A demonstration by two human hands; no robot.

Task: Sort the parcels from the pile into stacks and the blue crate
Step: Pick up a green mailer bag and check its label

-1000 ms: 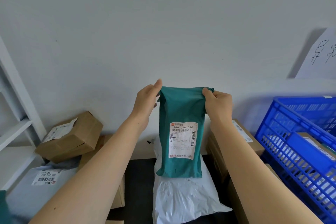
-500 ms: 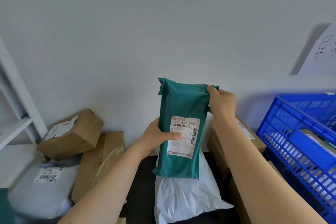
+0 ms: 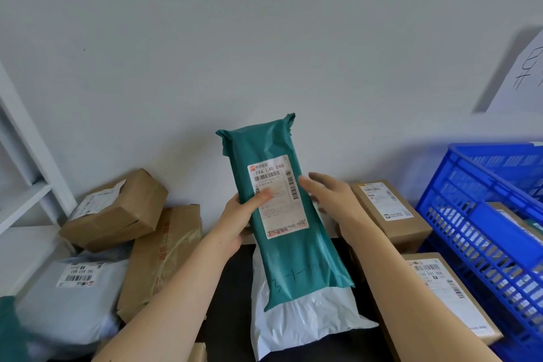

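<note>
A teal poly-mailer parcel (image 3: 282, 256) with a white shipping label stands upright in mid-air at the centre, tilted slightly left at its top. My left hand (image 3: 241, 220) grips its left edge at mid-height, thumb across the label. My right hand (image 3: 329, 197) is beside the parcel's right edge with fingers loosely extended, touching or just off it; I cannot tell which. The blue crate (image 3: 440, 203) stands at the right with parcels inside.
A white poly bag (image 3: 305, 320) lies on the dark table under the teal parcel. Cardboard boxes (image 3: 390, 214) are stacked right of centre. At left are a brown box (image 3: 117, 211), a brown envelope (image 3: 164, 258), a grey mailer (image 3: 73, 303) and white shelving (image 3: 26, 206).
My left hand slid from the parcel's top corner down to its mid left edge. My right hand let go of the top right corner and dropped beside the parcel, which now tilts.
</note>
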